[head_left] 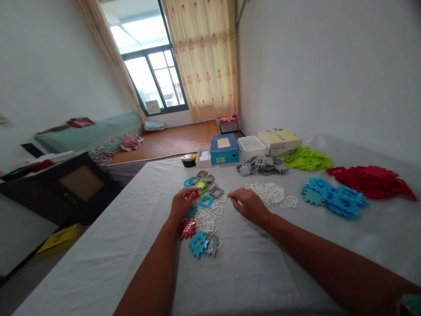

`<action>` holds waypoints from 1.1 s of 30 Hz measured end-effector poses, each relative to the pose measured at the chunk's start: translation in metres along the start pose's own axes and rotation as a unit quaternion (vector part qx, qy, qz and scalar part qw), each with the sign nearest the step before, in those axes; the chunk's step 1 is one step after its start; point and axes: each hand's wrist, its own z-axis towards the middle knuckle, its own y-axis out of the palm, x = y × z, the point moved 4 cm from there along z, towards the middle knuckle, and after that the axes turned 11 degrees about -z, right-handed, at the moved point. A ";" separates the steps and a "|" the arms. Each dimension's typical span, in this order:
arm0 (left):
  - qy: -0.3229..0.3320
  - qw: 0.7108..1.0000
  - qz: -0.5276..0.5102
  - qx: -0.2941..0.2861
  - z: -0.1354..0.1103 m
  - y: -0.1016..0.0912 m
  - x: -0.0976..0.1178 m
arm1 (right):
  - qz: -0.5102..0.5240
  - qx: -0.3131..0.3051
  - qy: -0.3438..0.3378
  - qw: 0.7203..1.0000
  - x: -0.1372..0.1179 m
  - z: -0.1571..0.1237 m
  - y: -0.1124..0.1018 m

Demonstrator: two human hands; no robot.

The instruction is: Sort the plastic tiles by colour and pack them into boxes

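My left hand [182, 203] is at the left side of a mixed pile, fingers curled and closed at a red interlocking plastic tile [196, 194]. Blue tiles [205, 200], grey tiles [216, 191] and yellow-green tiles [201, 184] lie around it. Nearer to me are a patterned red tile [188, 228], another blue tile [198, 244] and small white window-like frames [208, 226]. My right hand [250, 204] hovers low over the cloth, just right of the pile, its fingers apart and nothing visible in them. A heap of white frames [271, 194] lies beyond it.
Sorted heaps of grey tiles [263, 165], yellow-green tiles [307, 158], red tiles [375, 181] and blue tiles [333, 196] lie to the right. Along the back stand a blue box [224, 149], a white tub [251, 148], a yellow-and-white box [279, 141] and a round black-and-yellow container [188, 160].
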 end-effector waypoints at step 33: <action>0.031 0.995 0.073 -0.052 0.001 0.009 0.004 | -0.120 -0.156 -0.077 0.977 -0.001 0.004 0.016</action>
